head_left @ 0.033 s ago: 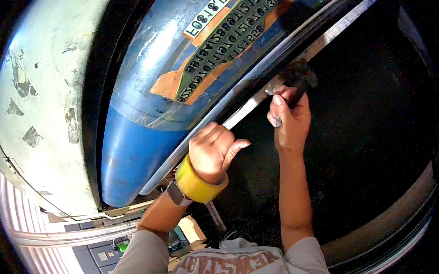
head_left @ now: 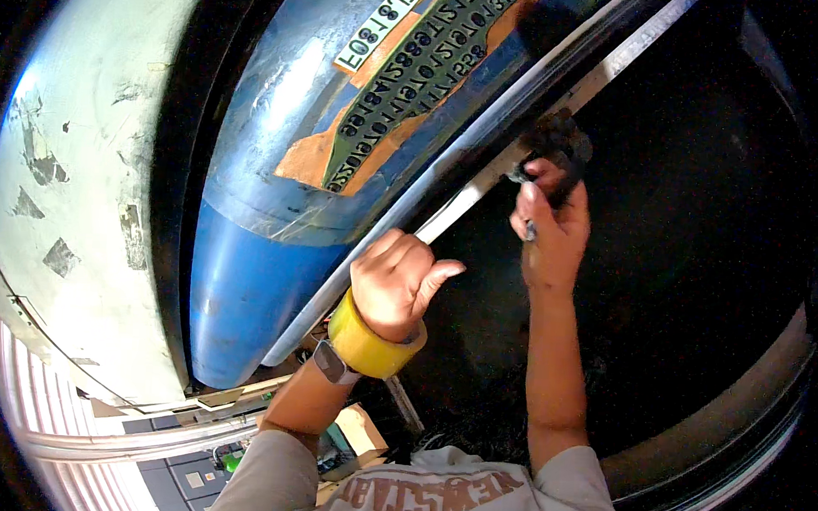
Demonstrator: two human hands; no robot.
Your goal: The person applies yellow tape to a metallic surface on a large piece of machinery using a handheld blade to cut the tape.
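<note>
My left hand (head_left: 390, 282) curls its fingers over the metal rail (head_left: 462, 149) along the blue curved panel (head_left: 255, 286), with its thumb sticking out. A wide roll of yellow tape (head_left: 365, 340) rings that wrist like a bracelet, above a watch (head_left: 333, 363). Farther right, my right hand (head_left: 558, 234) is closed, fingertips together near a pale strip (head_left: 465, 203). A small, light, shiny scrap (head_left: 530, 230) shows by its fingers. A dark mass (head_left: 562, 139) lies just past the fingertips, and shadow and blur hide what exactly the fingers pinch.
Orange and green patches (head_left: 377, 146) with stencilled marks cover part of the blue panel. A scuffed pale-green curved body (head_left: 87, 181) stands at the left. Grey cabinets (head_left: 194, 478) and a cardboard box (head_left: 362, 434) are at the bottom left. Deep shadow fills the right side.
My right hand has shifted slightly right and toward me, and the pale scrap at its fingertips shows less. The left hand stays on the rail.
</note>
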